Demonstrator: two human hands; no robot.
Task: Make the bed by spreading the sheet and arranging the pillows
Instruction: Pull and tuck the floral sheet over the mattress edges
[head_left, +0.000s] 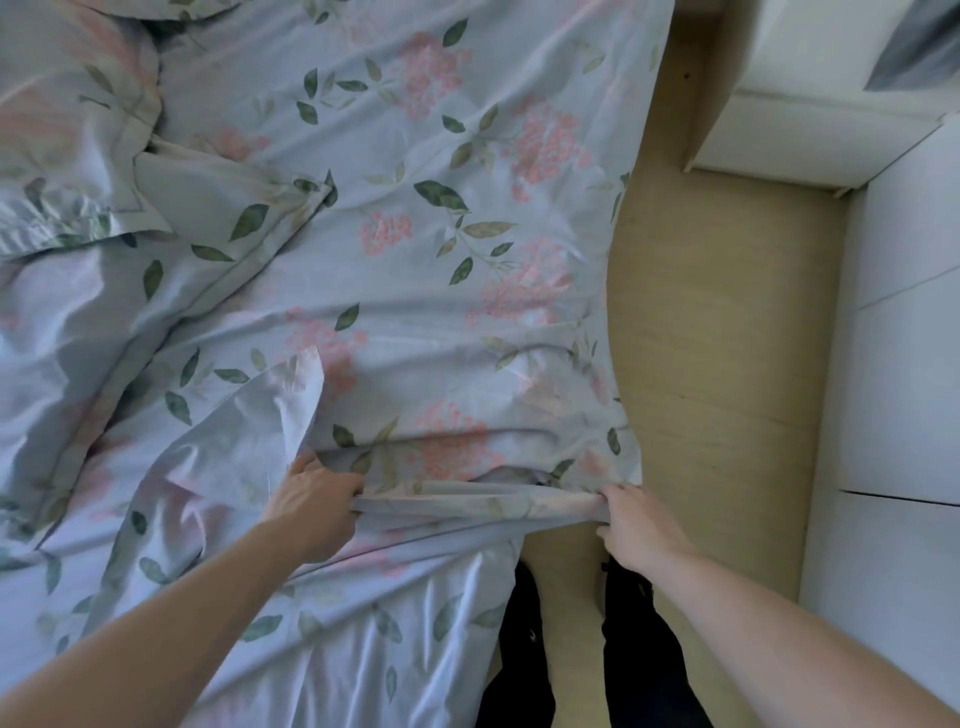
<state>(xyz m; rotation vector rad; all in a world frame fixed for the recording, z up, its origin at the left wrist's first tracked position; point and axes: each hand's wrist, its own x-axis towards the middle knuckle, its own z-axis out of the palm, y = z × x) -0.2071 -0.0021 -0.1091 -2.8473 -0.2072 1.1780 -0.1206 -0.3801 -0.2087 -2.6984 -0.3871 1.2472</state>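
A pale blue sheet (415, 218) printed with pink flowers and green leaves covers the bed and hangs over its right side. My left hand (311, 506) and my right hand (636, 519) each grip the sheet's near edge, which is bunched and pulled taut between them. A flap of the sheet is folded back just left of my left hand. A pillow (67, 140) in the same print lies crumpled at the upper left, and another shows at the top edge.
Light wooden floor (717, 332) runs along the bed's right side. White cabinets (898, 338) stand at the right, close to the bed. My dark trouser legs (524, 649) are at the bottom, by the bed's corner.
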